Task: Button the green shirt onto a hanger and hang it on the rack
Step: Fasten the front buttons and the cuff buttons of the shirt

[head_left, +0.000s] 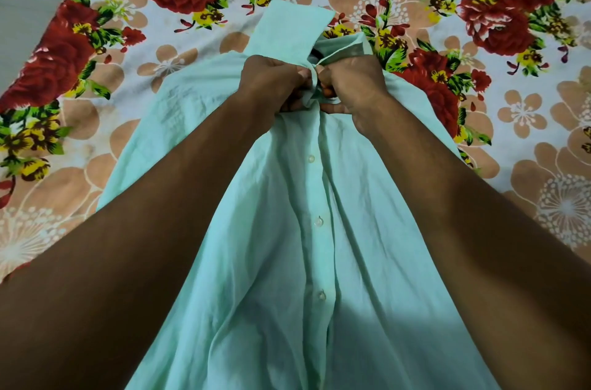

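Both bare forearms reach forward and converge. The left hand (271, 82) and right hand (351, 85) meet knuckle to knuckle, fingers curled, each pinching the pale mint-green cotton shirt (287, 261) just below its collar.

The light is soft and even, indoor and rather dim, with no hard glare anywhere. A broad dark shadow (367, 309) lies across the lower part of the green shirt (281, 261), its edge diffuse, and the two forearms near the lens read very dark and low in detail. The upper fabric and the floral bedsheet (479, 101) are brighter and fairly sharp; the buttons and creases show clearly. The wide-angle lens bends the scene, stretching the forearms toward the bottom corners and curving the sheet pattern at the edges. The upper-left corner looks grey, soft and slightly vignetted.
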Available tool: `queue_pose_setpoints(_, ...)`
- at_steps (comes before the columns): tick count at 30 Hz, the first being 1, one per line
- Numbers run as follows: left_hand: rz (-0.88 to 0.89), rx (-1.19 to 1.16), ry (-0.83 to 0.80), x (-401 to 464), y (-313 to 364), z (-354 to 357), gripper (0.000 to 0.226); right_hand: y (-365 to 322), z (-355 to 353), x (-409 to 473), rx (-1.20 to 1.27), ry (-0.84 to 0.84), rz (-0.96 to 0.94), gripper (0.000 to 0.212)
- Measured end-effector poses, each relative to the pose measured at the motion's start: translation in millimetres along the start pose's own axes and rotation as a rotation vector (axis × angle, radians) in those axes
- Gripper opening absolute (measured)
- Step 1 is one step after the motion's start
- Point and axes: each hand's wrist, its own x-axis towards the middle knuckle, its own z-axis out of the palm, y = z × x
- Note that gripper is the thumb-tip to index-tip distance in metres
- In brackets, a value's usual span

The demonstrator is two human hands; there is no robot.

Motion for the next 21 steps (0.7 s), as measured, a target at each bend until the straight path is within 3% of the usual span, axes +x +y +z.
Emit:
queue_pose_setpoints(3,-0.022,0.050,-0.011,3.8,2.3,0.1,0.027,2.7,-1.8,-1.6,0.020,-0.065,0.005,0.015)
queue_pose_setpoints(6,-0.046,0.082,-0.020,6.9,2.1,-2.9,0.032,5.4,-0.3,-3.1,-0.092,-0.167,-0.038,0.010)
queue_pose_setpoints(12,-0.019,0.147,0.021,7.4,9.5,3.6,0.039,2.3,-9.2,0.9,-0.051,-0.146,-0.034,0.014)
queue_pose_setpoints(15,-0.010,0.193,0.030,7.4,11.8,6.0,0.032,2.8,-13.7,1.3,-0.060,-0.196,-0.076,0.024)
queue_pose_setpoints(21,0.040,0.171,-0.038,5.8,-3.0,-3.7,0.023,10.6,-10.7,2.0,-0.033,-0.172,-0.079,0.017)
